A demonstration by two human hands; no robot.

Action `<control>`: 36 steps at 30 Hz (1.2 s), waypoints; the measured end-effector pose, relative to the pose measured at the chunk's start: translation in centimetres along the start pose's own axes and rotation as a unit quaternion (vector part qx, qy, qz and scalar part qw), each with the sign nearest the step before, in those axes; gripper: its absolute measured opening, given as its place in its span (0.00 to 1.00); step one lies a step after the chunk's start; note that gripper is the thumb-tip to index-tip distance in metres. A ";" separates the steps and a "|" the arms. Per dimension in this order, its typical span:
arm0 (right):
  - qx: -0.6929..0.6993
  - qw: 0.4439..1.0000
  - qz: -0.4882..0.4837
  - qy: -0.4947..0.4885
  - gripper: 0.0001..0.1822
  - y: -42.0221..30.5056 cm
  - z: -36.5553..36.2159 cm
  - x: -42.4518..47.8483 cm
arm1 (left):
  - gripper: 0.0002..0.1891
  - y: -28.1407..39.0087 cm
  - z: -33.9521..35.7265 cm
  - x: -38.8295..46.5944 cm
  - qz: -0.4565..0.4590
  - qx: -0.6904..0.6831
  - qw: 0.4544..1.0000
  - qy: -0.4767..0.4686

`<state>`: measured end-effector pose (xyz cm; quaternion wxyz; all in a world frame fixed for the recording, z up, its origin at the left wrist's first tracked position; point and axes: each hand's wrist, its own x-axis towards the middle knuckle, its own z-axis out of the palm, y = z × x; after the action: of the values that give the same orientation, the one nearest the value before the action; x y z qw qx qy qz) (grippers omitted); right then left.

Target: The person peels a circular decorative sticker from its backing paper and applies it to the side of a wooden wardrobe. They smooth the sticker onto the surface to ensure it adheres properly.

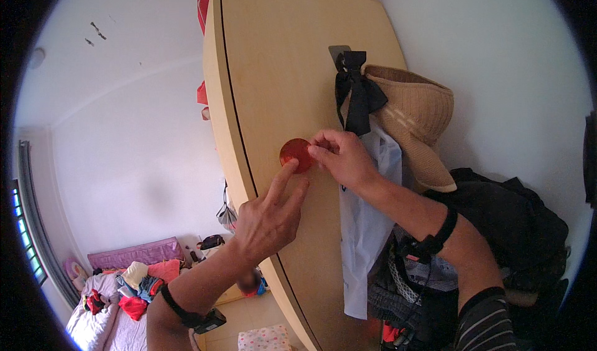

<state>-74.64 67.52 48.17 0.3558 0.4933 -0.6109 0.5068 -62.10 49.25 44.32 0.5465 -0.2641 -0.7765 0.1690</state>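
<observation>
A round, shiny red disc (297, 155) lies flat against the pale wood-grain side panel of a wardrobe (289, 85). My left hand (270, 215) reaches up from below with fingers spread, its index fingertip touching the disc's lower part. At the disc's right edge, my right hand (347, 157) pinches with thumb and fingers; the exact grip at the rim is partly hidden by the fingertips. Just right of that hand, a white plastic bag (364, 257) hangs down the panel. Above it are a black fabric bow (358, 94) and a tan woven sun visor (415, 104) at a hook plate (339, 55).
Dark clothes (508, 220) are heaped at the right beside my right forearm. On the left, clothing (137, 285) is piled on a bed (112, 327). A person's head (248, 281) shows low behind the wardrobe edge. A dotted cushion (264, 339) is on the floor.
</observation>
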 end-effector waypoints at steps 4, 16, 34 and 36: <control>-0.001 1.000 0.000 0.005 0.06 -1.0 0.3 0.5 | 0.28 0.3 -0.5 0.0 -0.011 0.009 1.000 -0.011; -0.069 0.997 0.010 0.017 0.07 -2.6 0.4 0.3 | 0.36 0.7 -1.3 1.1 -0.032 0.039 0.998 -0.026; -0.185 0.983 -0.001 0.015 0.10 -4.2 0.4 0.4 | 0.32 0.9 -1.2 1.4 -0.046 0.070 0.995 -0.045; -0.205 0.979 -0.009 0.019 0.09 -4.2 0.3 0.4 | 0.32 1.0 -1.3 1.6 -0.053 0.059 0.996 -0.050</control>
<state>-70.66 67.17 49.63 0.4653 0.4055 -0.6907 0.3768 -61.03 51.01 45.43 0.5301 -0.1808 -0.8044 0.1981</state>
